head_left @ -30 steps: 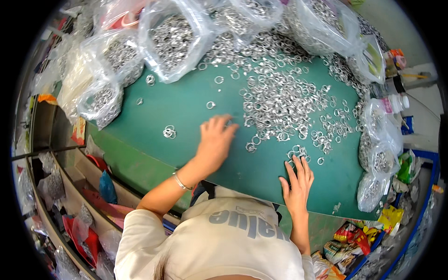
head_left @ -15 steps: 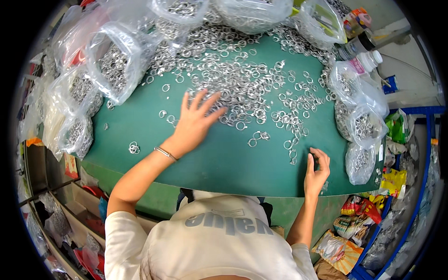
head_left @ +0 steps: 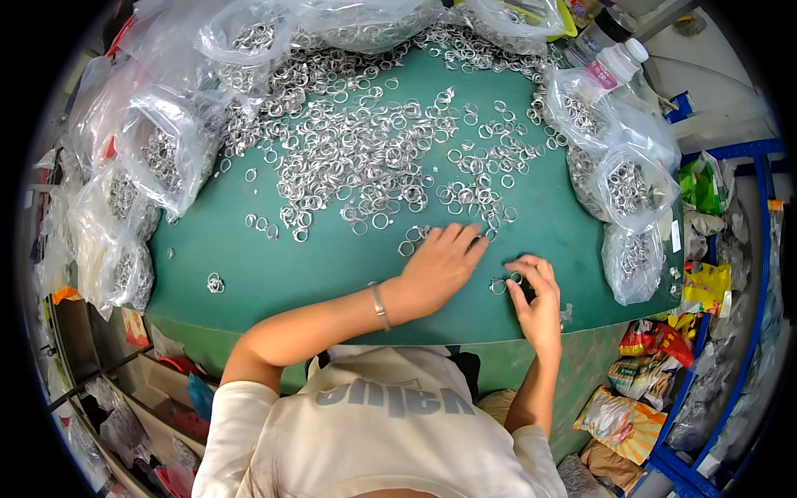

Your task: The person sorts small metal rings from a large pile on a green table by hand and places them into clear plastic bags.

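Many loose silver finger rings (head_left: 357, 153) lie in a spread heap on the green tabletop (head_left: 332, 282). My left hand (head_left: 440, 270) reaches across to the right, palm down, fingers stretched out over a few rings at the heap's lower right edge. Its wrist wears a metal bangle (head_left: 378, 305). Just right of it, my right hand (head_left: 538, 303) rests near the front edge. The thumb and fingers of that hand curl about a silver ring (head_left: 516, 277), and another ring (head_left: 498, 286) lies at the thumb tip.
Clear plastic bags of rings line the left (head_left: 162, 158), back (head_left: 365, 25) and right (head_left: 631, 187) of the table. A small ring cluster (head_left: 216, 283) lies at the left. A white bottle (head_left: 616, 65) stands back right. Blue shelving (head_left: 768, 207) with colourful packets is at the right.
My left hand has swept from the heap's middle to the right, towards my right hand. A couple of rings now lie at my right thumb and fingers. The view has shifted slightly.
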Available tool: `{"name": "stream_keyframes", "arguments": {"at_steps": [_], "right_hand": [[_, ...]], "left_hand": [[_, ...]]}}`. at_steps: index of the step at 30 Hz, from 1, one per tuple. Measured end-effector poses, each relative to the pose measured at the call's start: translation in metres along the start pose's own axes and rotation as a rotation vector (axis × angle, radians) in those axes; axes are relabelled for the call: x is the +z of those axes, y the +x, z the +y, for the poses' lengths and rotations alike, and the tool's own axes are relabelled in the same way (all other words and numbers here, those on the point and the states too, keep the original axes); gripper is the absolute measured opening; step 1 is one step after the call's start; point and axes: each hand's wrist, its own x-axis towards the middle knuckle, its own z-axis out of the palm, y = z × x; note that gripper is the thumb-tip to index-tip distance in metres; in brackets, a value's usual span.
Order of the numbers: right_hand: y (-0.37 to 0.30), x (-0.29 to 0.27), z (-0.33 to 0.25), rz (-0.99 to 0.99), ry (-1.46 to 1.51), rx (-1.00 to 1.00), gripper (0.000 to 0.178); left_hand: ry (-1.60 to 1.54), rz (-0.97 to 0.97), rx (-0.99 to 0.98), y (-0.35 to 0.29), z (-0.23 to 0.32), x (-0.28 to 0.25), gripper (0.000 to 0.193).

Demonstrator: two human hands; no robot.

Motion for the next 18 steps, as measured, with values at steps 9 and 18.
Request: {"name": "stream_keyframes", "arguments": {"at_steps": [9, 18], "right_hand": [[0.037, 0.018, 0.004, 0.124, -0.252, -0.1, 0.015], [0.045, 0.031, -0.003, 0.171, -0.256, -0.099, 0.014]], "left_hand": [[-0.289, -0.09, 0.091, -0.019, 0.021, 0.006, 0.047], [-0.004, 0.136, -0.008, 0.039, -0.019, 0.009, 0.032]]}}
